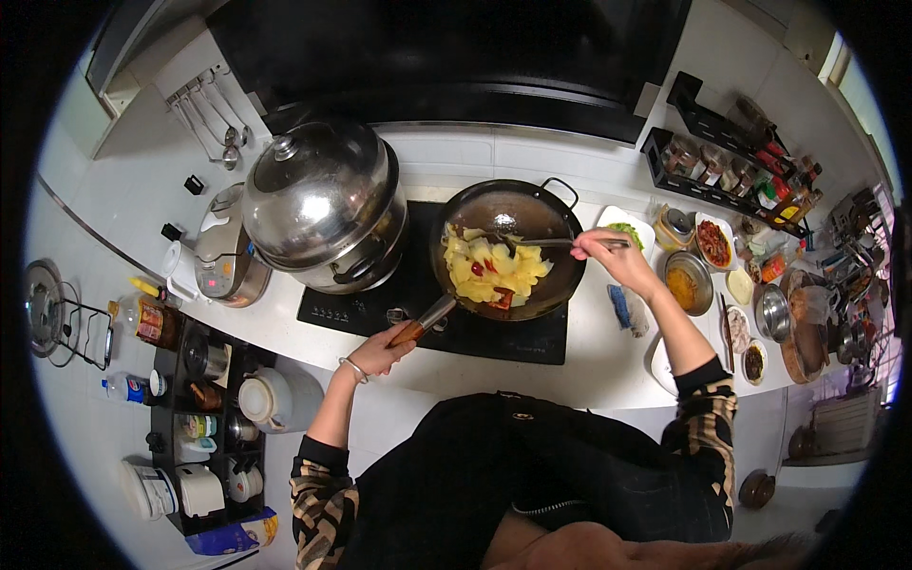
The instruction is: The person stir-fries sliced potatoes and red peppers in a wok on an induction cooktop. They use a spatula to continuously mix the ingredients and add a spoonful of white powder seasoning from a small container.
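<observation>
My left hand [379,348] grips the wooden handle [415,330] of a dark wok [502,196] on the black cooktop [513,348]. Pale yellow slices, possibly potato [491,274], lie heaped in the wok's left and middle, with a few red pieces among them. In my right hand [618,258] is the handle of a metal spatula [548,243], which reaches leftward over the wok's rim. Its working end is hidden among the slices. A loop handle [561,191] stands at the wok's far side.
Left of the wok, a large domed steel steamer pot [324,206] covers much of the cooktop. A blue sponge cloth [627,310] lies near my right forearm. Beyond it are a steel bowl [687,283], a dish of chopped red food [714,242], chopsticks [725,331] and a plate of green pieces [625,231].
</observation>
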Action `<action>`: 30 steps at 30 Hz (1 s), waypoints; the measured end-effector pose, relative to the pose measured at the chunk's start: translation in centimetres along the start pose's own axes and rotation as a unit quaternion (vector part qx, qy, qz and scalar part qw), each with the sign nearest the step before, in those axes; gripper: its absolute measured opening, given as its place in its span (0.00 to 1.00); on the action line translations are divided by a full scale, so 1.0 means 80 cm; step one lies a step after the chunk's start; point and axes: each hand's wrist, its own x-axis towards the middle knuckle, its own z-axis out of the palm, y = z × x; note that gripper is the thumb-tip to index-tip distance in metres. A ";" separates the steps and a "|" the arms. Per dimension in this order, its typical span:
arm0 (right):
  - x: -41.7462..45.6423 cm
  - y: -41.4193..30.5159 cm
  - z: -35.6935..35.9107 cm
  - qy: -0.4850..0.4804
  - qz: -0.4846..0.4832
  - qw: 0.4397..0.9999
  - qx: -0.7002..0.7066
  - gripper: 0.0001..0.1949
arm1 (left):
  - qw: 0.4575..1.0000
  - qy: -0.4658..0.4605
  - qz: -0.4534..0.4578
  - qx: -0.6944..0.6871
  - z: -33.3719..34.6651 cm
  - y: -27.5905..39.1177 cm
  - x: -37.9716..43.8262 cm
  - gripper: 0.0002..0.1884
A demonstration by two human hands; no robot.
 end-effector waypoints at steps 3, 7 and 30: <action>-0.035 -0.059 0.016 -0.035 -0.082 0.988 -0.124 0.10 | 1.000 -0.010 0.012 0.017 -0.003 -0.004 0.004 0.36; -0.058 -0.104 0.052 -0.103 -0.185 0.953 -0.217 0.09 | 1.000 -0.021 0.019 0.014 -0.006 -0.003 0.003 0.36; 0.074 0.127 -0.005 0.207 0.067 0.960 0.175 0.13 | 0.999 -0.029 0.033 0.015 -0.019 0.000 0.004 0.37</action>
